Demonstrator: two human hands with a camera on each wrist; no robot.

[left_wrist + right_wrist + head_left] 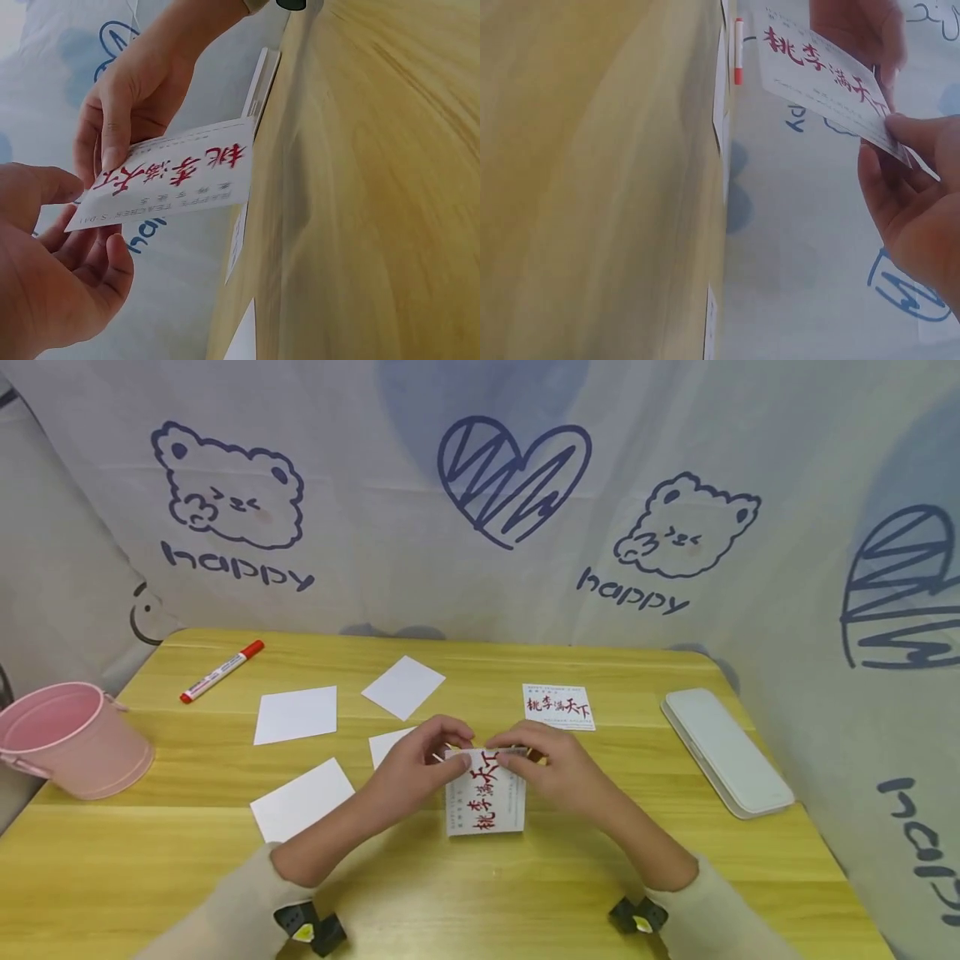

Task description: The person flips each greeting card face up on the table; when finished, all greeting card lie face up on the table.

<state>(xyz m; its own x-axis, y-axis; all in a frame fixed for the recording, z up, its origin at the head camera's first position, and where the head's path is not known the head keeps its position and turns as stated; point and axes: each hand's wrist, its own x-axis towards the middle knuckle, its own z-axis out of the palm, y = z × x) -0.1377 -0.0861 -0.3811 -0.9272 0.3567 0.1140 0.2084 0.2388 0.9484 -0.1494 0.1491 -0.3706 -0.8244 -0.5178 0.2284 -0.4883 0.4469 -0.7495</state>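
Observation:
Both hands hold a white card [467, 810] with red Chinese characters over the front middle of the table, its printed face toward me. My left hand [412, 768] pinches the upper left edge between thumb and fingers. At the upper right edge, my right hand [562, 768] pinches it the same way. Grey small print runs along the card's sides in the left wrist view [176, 176]. A second white edge shows behind the card [832, 82] in the right wrist view; whether it is another card I cannot tell. Fingers behind the card are partly hidden.
Several blank white cards [296, 716] lie left of the hands, one partly covered by the left hand. Another printed card [558, 707] lies beyond the right hand. A red-capped marker [222, 672], a pink bucket [112, 752] and a white case [727, 752] are around them.

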